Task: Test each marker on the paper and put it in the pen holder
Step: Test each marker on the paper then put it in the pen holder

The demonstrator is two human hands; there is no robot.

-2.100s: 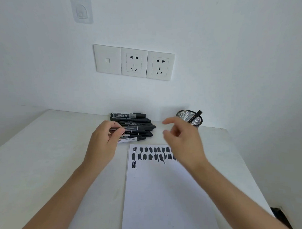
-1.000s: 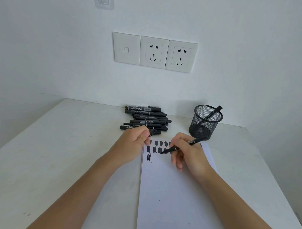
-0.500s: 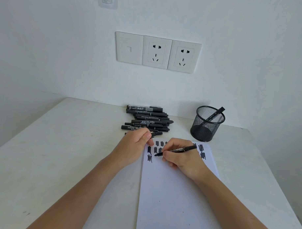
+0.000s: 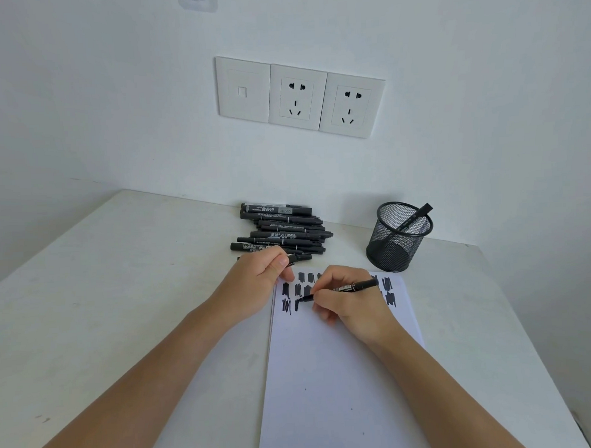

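My right hand (image 4: pixel 352 305) pinches a slim black marker (image 4: pixel 355 285) in curled fingers, tip touching the white paper sheet (image 4: pixel 326 390). My left hand (image 4: pixel 257 277) curls its fingers round a black plastic cap (image 4: pixel 300 257) beside it.

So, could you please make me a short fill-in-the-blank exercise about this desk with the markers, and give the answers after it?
1. The right hand grips a marker, and its tip touches the ____.
2. In the mesh pen holder stands only ____ slanted marker.
3. The heap of loose markers lies to the ____ of the pen holder.
Missing words: paper; one; left.
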